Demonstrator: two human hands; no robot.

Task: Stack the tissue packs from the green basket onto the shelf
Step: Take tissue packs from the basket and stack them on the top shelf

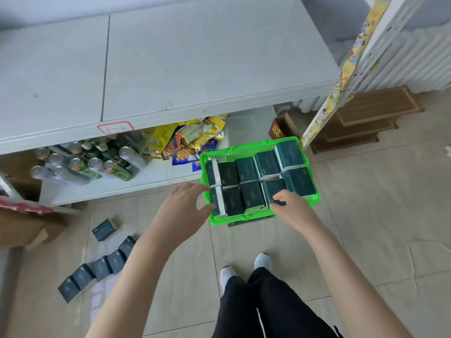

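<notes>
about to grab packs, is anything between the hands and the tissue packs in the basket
Nothing visible. The left hand and right hand are already at the near edge of the green basket, right by the tissue packs, which lie uncovered.

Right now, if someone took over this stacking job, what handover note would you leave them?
Left hand: open, at the green basket's left rim, holding nothing.
Right hand: fingers on a pack in the near row; grip unclear.
Tissue packs: two rows fill the basket on the floor. More packs lie loose on the floor, left.
Shelf top: no packs there.
Done: nothing stacked. Left: everything.
</notes>
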